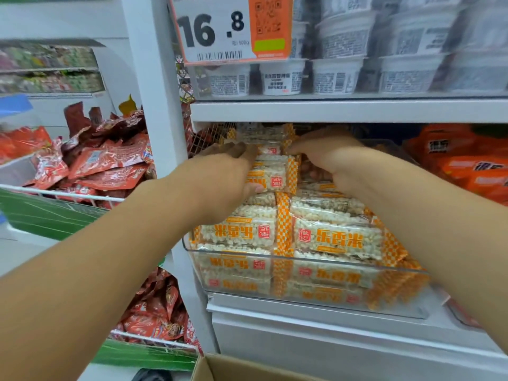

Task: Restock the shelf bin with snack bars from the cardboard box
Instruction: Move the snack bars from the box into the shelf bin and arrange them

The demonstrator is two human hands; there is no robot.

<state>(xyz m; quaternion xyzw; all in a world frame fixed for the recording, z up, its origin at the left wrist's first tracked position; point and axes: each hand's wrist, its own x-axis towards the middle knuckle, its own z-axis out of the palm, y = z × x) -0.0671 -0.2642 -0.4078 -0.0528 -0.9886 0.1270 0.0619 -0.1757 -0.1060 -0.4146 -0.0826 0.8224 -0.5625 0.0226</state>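
Observation:
A clear plastic shelf bin [308, 266] holds several puffed-rice snack bars [335, 237] in orange-checked wrappers, stacked in layers. Both my hands reach into the back of the bin. My left hand [225, 177] grips a small stack of snack bars [270, 176] from its left side, thumb low on the front. My right hand [327, 158] curls over the same stack from the right, fingertips hidden behind the wrappers. A corner of the cardboard box [236, 368] shows at the bottom edge; its inside is out of view.
A white shelf board [343, 111] sits just above the hands, with white tubs [283, 78] and a price tag [233, 28] over it. Red snack packets [104, 158] fill wire baskets on the left. Orange packs [467, 163] lie to the right of the bin.

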